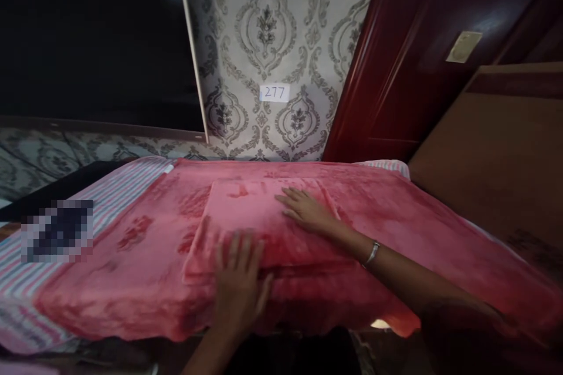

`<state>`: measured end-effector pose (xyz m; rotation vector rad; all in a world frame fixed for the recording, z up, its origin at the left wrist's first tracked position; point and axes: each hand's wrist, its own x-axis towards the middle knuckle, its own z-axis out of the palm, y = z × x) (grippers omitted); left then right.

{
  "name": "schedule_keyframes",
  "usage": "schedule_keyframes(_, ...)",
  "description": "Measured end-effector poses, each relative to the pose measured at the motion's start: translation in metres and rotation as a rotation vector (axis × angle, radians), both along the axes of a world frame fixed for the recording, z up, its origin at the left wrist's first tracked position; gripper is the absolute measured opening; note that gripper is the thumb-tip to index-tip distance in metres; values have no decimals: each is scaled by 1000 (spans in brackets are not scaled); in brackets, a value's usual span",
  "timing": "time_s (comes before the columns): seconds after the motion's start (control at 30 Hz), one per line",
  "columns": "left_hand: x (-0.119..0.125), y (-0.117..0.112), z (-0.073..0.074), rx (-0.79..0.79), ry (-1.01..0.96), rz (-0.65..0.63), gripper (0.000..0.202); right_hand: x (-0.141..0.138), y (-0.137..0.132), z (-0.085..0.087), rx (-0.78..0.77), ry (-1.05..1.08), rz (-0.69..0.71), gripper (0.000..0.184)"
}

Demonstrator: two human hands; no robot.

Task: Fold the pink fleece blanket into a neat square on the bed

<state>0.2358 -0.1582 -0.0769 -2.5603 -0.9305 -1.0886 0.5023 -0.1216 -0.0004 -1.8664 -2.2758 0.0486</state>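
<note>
A folded pink plush blanket lies on top of a larger pink blanket spread over a bed. My left hand rests flat on the near edge of the folded piece, fingers stretched out and a little blurred. My right hand lies flat on the far right part of the folded piece, fingers spread; a thin bracelet circles its wrist. Neither hand holds anything.
A striped sheet shows under the blanket at the left. Patterned wallpaper with a label reading 277 is behind, a dark window at left, a dark red door and a brown headboard at right.
</note>
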Motion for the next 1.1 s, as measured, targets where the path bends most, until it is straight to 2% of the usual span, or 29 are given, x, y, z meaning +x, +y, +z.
schedule_keyframes(0.07,38,-15,7,-25,104,-213,53,19,-15,-2,-14,12,-27,58)
schedule_keyframes(0.13,77,-26,8,-72,190,-344,53,31,-21,-5,-33,10,-25,57)
schedule_keyframes(0.2,107,-33,3,-104,224,-371,61,40,-19,-10,-45,-19,-17,56)
schedule_keyframes(0.27,123,-36,-7,-105,231,-360,69,47,-10,-18,-47,-62,-17,57)
schedule_keyframes(0.43,121,-37,-25,-115,269,-345,86,69,29,-34,-14,-106,-20,62)
schedule_keyframes(0.6,119,-37,-26,-136,300,-345,90,86,78,-34,-95,-26,-116,63)
schedule_keyframes(0.77,123,-36,-30,-146,284,-353,92,105,112,-39,-158,83,-130,64)
schedule_keyframes(0.97,122,-37,-27,-170,294,-367,90,109,116,-47,-126,97,-128,67)
schedule_keyframes(1.1,120,-38,-23,-187,289,-378,90,99,106,-33,-140,66,-247,65)
